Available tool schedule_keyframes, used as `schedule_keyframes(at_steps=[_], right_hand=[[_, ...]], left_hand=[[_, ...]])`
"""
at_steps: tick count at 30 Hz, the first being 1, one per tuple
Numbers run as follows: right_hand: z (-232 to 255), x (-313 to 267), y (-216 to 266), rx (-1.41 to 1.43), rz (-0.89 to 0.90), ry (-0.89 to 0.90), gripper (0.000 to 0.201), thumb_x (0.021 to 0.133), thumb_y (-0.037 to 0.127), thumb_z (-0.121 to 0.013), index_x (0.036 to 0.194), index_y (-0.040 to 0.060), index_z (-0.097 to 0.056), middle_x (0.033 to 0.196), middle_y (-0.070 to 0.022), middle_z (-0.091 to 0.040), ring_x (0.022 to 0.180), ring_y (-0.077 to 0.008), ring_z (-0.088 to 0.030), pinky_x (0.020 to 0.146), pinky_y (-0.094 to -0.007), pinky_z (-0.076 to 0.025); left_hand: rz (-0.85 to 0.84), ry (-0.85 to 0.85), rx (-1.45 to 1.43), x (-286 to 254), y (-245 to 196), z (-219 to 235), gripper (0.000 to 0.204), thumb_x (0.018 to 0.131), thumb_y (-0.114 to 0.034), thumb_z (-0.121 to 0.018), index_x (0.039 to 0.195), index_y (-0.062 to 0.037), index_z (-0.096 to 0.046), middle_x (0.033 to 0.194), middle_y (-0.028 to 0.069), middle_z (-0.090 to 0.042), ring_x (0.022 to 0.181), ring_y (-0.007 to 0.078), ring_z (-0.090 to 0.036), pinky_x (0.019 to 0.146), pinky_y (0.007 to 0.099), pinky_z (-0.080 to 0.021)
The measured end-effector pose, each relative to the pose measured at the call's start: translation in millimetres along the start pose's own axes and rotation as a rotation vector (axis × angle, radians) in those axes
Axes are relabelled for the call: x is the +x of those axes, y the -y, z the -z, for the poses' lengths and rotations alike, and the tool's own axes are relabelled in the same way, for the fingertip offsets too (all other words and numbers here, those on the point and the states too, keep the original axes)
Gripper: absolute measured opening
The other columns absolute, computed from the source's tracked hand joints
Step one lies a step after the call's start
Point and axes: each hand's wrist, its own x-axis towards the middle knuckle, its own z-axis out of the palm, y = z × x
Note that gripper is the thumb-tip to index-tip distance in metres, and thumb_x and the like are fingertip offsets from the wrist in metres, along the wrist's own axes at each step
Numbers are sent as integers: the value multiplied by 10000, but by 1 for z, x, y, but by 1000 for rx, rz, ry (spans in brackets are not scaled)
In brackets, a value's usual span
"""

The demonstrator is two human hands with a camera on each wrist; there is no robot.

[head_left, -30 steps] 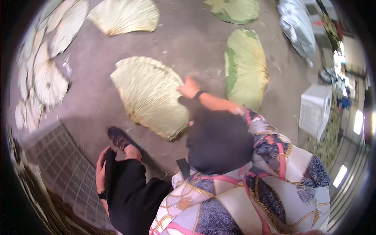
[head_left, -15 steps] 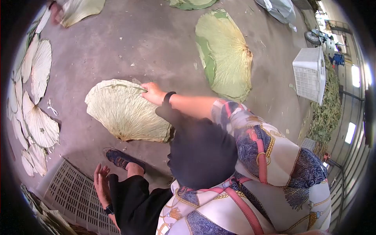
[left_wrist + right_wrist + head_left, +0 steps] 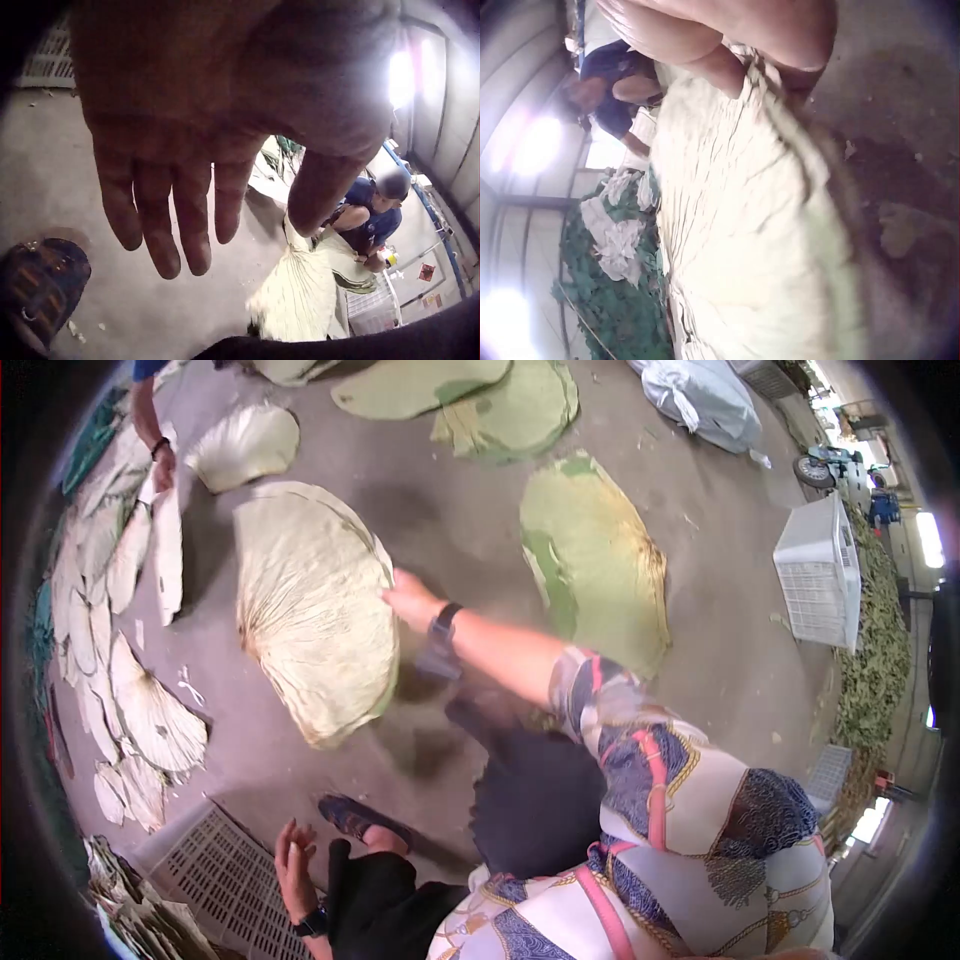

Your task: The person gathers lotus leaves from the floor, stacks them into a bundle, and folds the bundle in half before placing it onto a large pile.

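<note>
My right hand (image 3: 412, 600) pinches the rim of a large pale dried lotus leaf (image 3: 315, 610), folded into a fan shape. The leaf is lifted above the floor, its pleated face toward the head camera. Up close in the right wrist view, thumb and fingers (image 3: 727, 45) grip the leaf's wrinkled edge. Low by my knee, my left hand (image 3: 295, 872) is empty, palm showing. Its fingers hang apart and fairly straight in the left wrist view. To the right, a greener half-folded lotus leaf (image 3: 600, 550) lies on the floor.
Many pale leaves (image 3: 155, 710) lie spread at the left, where another person's hand (image 3: 163, 468) holds one. A grey crate (image 3: 225, 875) stands beside my left hand. At the right are a white crate (image 3: 815, 575), a leaf heap (image 3: 870, 680) and a tied sack (image 3: 705, 405).
My right hand has raised the leaf from the floor, and it now stands more upright. The left hand stays low and empty. Another person's arm has come into view at upper left.
</note>
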Motion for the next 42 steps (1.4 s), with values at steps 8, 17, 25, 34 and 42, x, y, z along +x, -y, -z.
schedule_keyframes(at_steps=[8,17,25,34,42], right_hand=[[100,-44,-28,-694,73,-83,385,837,150,-599,1187,2,-540,867,-159,-677,821,-269,-659,746,-384,-516],[311,-182,-22,-964,145,-656,224,788,62,-541,981,48,-655,877,-195,-660,846,-333,-640,757,-403,-503],[404,-266,-32,-1063,-162,-835,241,791,44,-520,995,17,-646,976,-216,-644,953,-366,-604,841,-398,-476],[427,-242,-8,-1156,-173,-672,319,776,74,-554,1079,7,-625,1111,-224,-607,1053,-368,-568,916,-418,-446],[461,-184,22,-1251,-152,-705,420,782,97,-590,1195,24,-561,1166,-240,-564,1110,-377,-524,953,-431,-422]], left_hand=[[-2,-5,-12,-21,-13,1,496,932,-313,-518,1326,-19,-458,1118,132,-619,1061,238,-583,920,352,-424],[-263,-198,121,-69,-62,-16,524,941,-334,-504,1336,2,-430,1163,138,-592,1089,229,-560,941,344,-405],[-355,-191,163,-160,-98,-69,522,941,-301,-466,1356,10,-396,1180,170,-565,1109,264,-537,985,384,-377],[-82,-264,235,-263,-125,-46,586,929,-349,-534,1387,-20,-375,1299,248,-493,1136,346,-543,969,488,-426],[-190,-126,206,-269,-208,-81,579,927,-344,-537,1380,-18,-381,1272,246,-511,1106,348,-557,950,480,-443]])
